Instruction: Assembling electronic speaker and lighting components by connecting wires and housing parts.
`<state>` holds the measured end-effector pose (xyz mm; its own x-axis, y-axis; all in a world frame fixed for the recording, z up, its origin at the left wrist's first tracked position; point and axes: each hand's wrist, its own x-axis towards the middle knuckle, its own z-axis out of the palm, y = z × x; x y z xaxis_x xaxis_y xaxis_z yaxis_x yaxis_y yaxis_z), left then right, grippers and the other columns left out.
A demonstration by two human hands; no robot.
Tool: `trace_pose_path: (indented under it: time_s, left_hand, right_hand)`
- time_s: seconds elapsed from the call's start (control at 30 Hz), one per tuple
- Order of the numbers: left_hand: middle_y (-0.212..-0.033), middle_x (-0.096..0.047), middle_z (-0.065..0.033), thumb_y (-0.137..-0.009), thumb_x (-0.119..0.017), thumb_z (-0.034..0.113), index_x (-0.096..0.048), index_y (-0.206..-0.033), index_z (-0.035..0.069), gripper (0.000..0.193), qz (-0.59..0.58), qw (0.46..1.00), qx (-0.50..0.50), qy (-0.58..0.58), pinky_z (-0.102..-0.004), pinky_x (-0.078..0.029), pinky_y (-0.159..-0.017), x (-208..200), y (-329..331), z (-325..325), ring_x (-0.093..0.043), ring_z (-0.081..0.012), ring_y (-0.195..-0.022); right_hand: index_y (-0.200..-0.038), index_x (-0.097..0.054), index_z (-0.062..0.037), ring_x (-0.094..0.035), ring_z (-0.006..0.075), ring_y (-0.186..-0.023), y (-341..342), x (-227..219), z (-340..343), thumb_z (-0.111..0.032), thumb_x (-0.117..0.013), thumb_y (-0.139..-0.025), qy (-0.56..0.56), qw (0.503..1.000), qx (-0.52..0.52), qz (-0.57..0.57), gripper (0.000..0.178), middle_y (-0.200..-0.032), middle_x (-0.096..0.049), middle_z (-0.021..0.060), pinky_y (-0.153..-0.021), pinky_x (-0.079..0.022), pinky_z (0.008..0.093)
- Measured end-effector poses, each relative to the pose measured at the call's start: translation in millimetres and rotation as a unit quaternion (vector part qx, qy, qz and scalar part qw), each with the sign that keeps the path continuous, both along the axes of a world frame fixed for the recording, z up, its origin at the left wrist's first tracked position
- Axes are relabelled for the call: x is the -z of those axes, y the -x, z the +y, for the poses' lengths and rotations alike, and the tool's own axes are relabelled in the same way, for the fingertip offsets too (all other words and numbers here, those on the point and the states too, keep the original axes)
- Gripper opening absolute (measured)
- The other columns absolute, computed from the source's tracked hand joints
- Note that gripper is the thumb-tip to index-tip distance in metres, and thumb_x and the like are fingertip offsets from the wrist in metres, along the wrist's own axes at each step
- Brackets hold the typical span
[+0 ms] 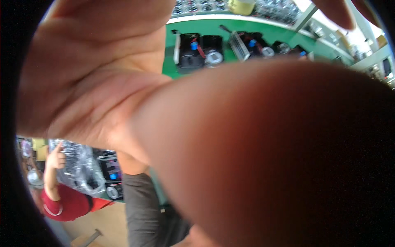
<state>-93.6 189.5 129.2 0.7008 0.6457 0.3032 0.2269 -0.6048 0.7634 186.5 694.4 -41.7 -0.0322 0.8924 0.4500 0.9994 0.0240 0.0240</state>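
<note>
My hand (pixel 94 78), left or right I cannot tell, is spread with an empty grip against the lens, well apart from the black boxy electronic unit with red wire (pixel 191 51) on the green counter (pixel 170 70), which I judge rigid, fairly weighty, best held by its casing.

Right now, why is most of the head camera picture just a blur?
Head view: a hand sits right against the lens, out of focus, reddish and shadowed at lower right. The green workbench behind is sharper and brightly lit. Fisheye rim bends the bench edge; corners are black.
</note>
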Motion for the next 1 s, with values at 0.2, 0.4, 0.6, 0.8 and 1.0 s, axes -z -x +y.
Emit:
trace_pose_path:
  time_s: [0.2, 0.4, 0.6, 0.8, 1.0]
  left_hand:
    - [-0.109, -0.076, -0.013, -0.097, -0.072, 0.034, -0.074, -0.121, 0.007, 0.035, 0.017, 0.995, -0.101, 0.007, -0.0395, -0.057, -0.09, -4, 19, -46, -0.073, -0.0254, -0.103]
    - [-0.108, -0.076, -0.0135, -0.097, -0.072, 0.035, -0.074, -0.121, 0.008, 0.036, 0.032, 0.984, -0.177, 0.011, -0.0399, -0.057, -0.09, -20, 19, -93, -0.073, -0.026, -0.103]
    - [-0.108, -0.076, -0.014, -0.097, -0.071, 0.037, -0.074, -0.121, 0.008, 0.038, 0.007, 0.963, -0.269, -0.024, -0.0402, -0.057, -0.09, -28, 28, -134, -0.073, -0.0267, -0.103]
    - [-0.107, -0.076, -0.0144, -0.096, -0.071, 0.038, -0.074, -0.121, 0.009, 0.039, -0.039, 0.886, -0.45, -0.106, -0.0406, -0.057, -0.09, -18, 92, -142, -0.073, -0.0273, -0.104]
    - [-0.105, -0.075, -0.0157, -0.097, -0.07, 0.042, -0.074, -0.119, 0.012, 0.038, 0.326, 0.782, -0.508, -0.154, -0.0406, -0.056, -0.093, 82, 195, -75, -0.072, -0.0316, -0.103]
  right_hand:
    - [-0.13, -0.068, -0.0195, -0.062, 0.0358, -0.129, -21, -11, 14, -0.056, -0.073, -0.083, 0.211, 0.976, -0.01, -0.045, 0.06, -0.136, -0.068, 0.0133, -0.105, -0.048, 0.0571]
    - [-0.128, -0.07, -0.0158, -0.061, 0.034, -0.131, -28, -20, 6, -0.044, -0.068, -0.082, 0.127, 0.991, -0.029, -0.03, 0.054, -0.136, -0.067, 0.0166, -0.111, -0.038, 0.0611]
    - [-0.123, -0.07, -0.0153, -0.065, 0.0341, -0.125, -28, -81, -17, -0.037, -0.066, -0.083, 0.055, 0.979, -0.051, -0.191, 0.046, -0.128, -0.071, 0.0161, -0.104, -0.047, 0.0603]
    - [-0.117, -0.069, -0.0123, -0.064, 0.0344, -0.12, -52, -151, -66, -0.039, -0.061, -0.092, -0.113, 0.942, -0.124, -0.291, 0.038, -0.116, -0.073, 0.0151, -0.102, -0.044, 0.0669]
    - [-0.12, -0.074, -0.016, -0.068, 0.0334, -0.111, -49, -183, -204, -0.047, -0.067, -0.094, -0.143, 0.939, -0.249, -0.188, 0.041, -0.109, -0.074, 0.013, -0.097, -0.051, 0.0544]
